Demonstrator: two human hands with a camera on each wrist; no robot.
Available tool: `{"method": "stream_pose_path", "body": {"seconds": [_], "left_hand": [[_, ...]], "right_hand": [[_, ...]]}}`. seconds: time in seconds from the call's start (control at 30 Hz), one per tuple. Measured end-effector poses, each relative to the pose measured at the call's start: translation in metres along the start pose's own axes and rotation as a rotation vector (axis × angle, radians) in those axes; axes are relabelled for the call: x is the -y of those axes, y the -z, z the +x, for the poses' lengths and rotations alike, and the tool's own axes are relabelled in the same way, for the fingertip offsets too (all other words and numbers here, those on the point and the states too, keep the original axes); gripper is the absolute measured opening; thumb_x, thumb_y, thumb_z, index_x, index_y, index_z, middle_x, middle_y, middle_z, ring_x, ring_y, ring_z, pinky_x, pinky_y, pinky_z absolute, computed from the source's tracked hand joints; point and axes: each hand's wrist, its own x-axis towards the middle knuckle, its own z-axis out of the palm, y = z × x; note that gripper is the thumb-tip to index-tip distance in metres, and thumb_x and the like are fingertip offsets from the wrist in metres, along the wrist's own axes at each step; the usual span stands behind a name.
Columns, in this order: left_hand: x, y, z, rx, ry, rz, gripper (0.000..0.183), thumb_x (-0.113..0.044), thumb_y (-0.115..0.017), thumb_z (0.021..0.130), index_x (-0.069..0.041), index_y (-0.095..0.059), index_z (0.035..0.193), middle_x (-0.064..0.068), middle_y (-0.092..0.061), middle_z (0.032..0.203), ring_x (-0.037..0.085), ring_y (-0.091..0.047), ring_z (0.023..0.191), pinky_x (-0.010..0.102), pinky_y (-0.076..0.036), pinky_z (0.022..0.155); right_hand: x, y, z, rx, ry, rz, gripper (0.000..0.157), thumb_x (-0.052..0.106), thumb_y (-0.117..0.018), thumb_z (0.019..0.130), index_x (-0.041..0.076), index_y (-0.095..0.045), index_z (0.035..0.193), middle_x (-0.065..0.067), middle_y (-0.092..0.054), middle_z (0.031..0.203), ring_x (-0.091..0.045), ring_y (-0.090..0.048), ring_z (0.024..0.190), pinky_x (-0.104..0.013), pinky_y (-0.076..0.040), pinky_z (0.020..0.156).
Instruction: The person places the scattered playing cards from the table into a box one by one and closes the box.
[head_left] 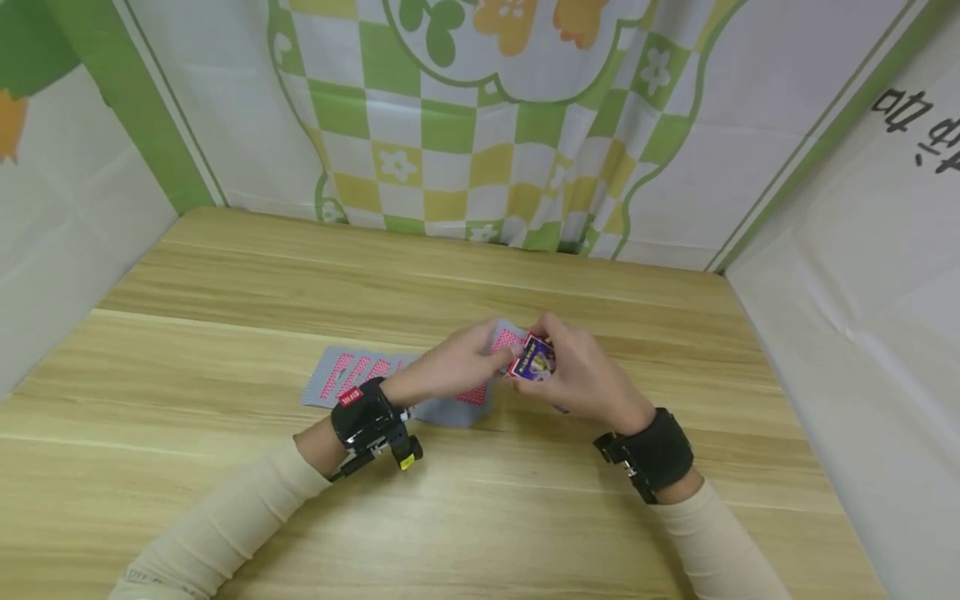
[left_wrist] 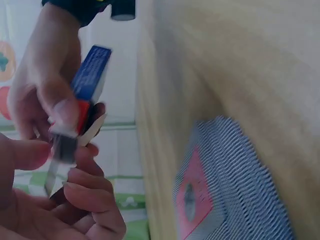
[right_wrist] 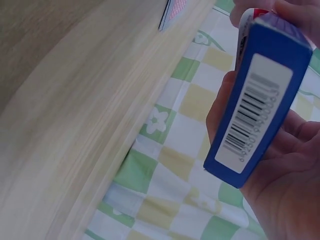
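My right hand [head_left: 592,375] grips a small blue and red card box [head_left: 536,360], its barcode end turned toward the right wrist camera. At the other end of the box, my left hand [head_left: 461,360] holds a red-backed playing card [head_left: 504,339], with its thumb right at the box edge. From the left wrist, a pale flap [left_wrist: 94,131] stands out beside the box. Under and beside my left forearm lies a fanned row of playing cards [head_left: 333,375], red patterned backs up, partly hidden by the hand and wrist camera.
The cards lie on a wooden table [head_left: 525,517]. A green, yellow and white checked curtain [head_left: 450,158] hangs along its far edge. White panels [head_left: 855,275] close in the sides.
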Motion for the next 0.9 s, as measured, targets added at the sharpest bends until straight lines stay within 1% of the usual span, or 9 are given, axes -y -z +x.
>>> {"method": "stream_pose_path", "body": {"seconds": [0.03, 0.1, 0.2, 0.27, 0.33, 0.43, 0.6, 0.73, 0.9], "left_hand": [[0.000, 0.003, 0.000, -0.013, 0.004, 0.009, 0.022, -0.035, -0.044, 0.100, -0.016, -0.052, 0.108, 0.001, -0.055, 0.083, 0.011, -0.047, 0.062, 0.028, -0.040, 0.052], [0.000, 0.011, 0.000, -0.043, 0.016, -0.003, 0.024, -0.034, -0.044, 0.101, -0.016, -0.056, 0.110, 0.003, -0.057, 0.085, 0.015, -0.051, 0.069, 0.032, -0.043, 0.057], [0.002, 0.023, 0.000, -0.092, 0.027, -0.069, 0.023, -0.030, -0.050, 0.099, -0.013, -0.062, 0.108, 0.008, -0.063, 0.094, 0.023, -0.057, 0.086, 0.037, -0.046, 0.069], [0.004, 0.028, 0.000, -0.092, 0.025, -0.124, 0.019, -0.026, -0.054, 0.097, -0.010, -0.064, 0.103, 0.013, -0.064, 0.093, 0.029, -0.058, 0.088, 0.040, -0.045, 0.071], [0.005, 0.031, 0.001, -0.083, 0.019, -0.146, 0.017, -0.024, -0.058, 0.095, -0.009, -0.067, 0.099, 0.013, -0.065, 0.094, 0.029, -0.058, 0.090, 0.041, -0.045, 0.074], [0.007, 0.028, 0.003, -0.065, 0.006, -0.142, 0.015, -0.024, -0.062, 0.092, -0.011, -0.070, 0.095, 0.008, -0.067, 0.094, 0.024, -0.059, 0.089, 0.039, -0.046, 0.075], [0.008, 0.016, 0.007, -0.037, -0.042, -0.127, 0.010, -0.021, -0.066, 0.089, -0.014, -0.072, 0.085, 0.002, -0.067, 0.086, 0.014, -0.056, 0.080, 0.033, -0.045, 0.070], [0.008, 0.009, 0.007, -0.029, -0.052, -0.150, 0.011, -0.021, -0.067, 0.088, -0.014, -0.072, 0.081, 0.001, -0.067, 0.082, 0.012, -0.054, 0.077, 0.031, -0.044, 0.067], [0.009, 0.008, 0.005, -0.005, -0.038, -0.183, 0.013, -0.024, -0.066, 0.089, -0.014, -0.071, 0.083, 0.003, -0.065, 0.081, 0.014, -0.052, 0.074, 0.031, -0.042, 0.064]], "right_hand": [[0.000, 0.000, 0.000, -0.001, -0.002, 0.004, 0.051, 0.032, -0.080, 0.071, 0.007, -0.049, 0.103, -0.001, -0.057, 0.081, -0.011, -0.055, 0.063, -0.025, -0.049, 0.047], [0.000, 0.001, 0.000, 0.000, -0.015, 0.013, 0.051, 0.031, -0.080, 0.071, 0.007, -0.049, 0.104, 0.000, -0.057, 0.081, -0.011, -0.055, 0.063, -0.025, -0.049, 0.046], [0.000, 0.001, 0.000, 0.004, -0.035, 0.022, 0.053, 0.030, -0.082, 0.070, 0.008, -0.049, 0.105, 0.000, -0.057, 0.081, -0.011, -0.055, 0.063, -0.026, -0.049, 0.046], [-0.001, 0.001, 0.000, 0.007, -0.041, 0.028, 0.053, 0.030, -0.082, 0.070, 0.008, -0.049, 0.105, 0.001, -0.058, 0.081, -0.011, -0.055, 0.062, -0.026, -0.049, 0.046], [0.000, 0.001, -0.001, 0.008, -0.037, 0.035, 0.053, 0.030, -0.082, 0.070, 0.009, -0.049, 0.105, 0.001, -0.058, 0.080, -0.011, -0.055, 0.061, -0.025, -0.049, 0.045], [0.001, 0.002, -0.001, 0.010, -0.017, 0.032, 0.053, 0.032, -0.081, 0.071, 0.008, -0.049, 0.105, 0.001, -0.057, 0.082, -0.011, -0.055, 0.061, -0.025, -0.049, 0.045], [0.005, 0.001, 0.000, 0.024, 0.008, 0.015, 0.054, 0.038, -0.079, 0.072, 0.008, -0.049, 0.105, -0.001, -0.057, 0.083, -0.012, -0.056, 0.064, -0.025, -0.050, 0.047], [0.006, -0.001, 0.000, 0.029, 0.018, 0.006, 0.053, 0.037, -0.079, 0.071, 0.009, -0.049, 0.104, -0.001, -0.056, 0.081, -0.009, -0.054, 0.063, -0.025, -0.050, 0.047], [0.006, -0.002, -0.001, 0.031, 0.019, 0.003, 0.053, 0.036, -0.079, 0.071, 0.009, -0.049, 0.104, 0.000, -0.057, 0.080, -0.008, -0.053, 0.062, -0.024, -0.050, 0.046]]}}
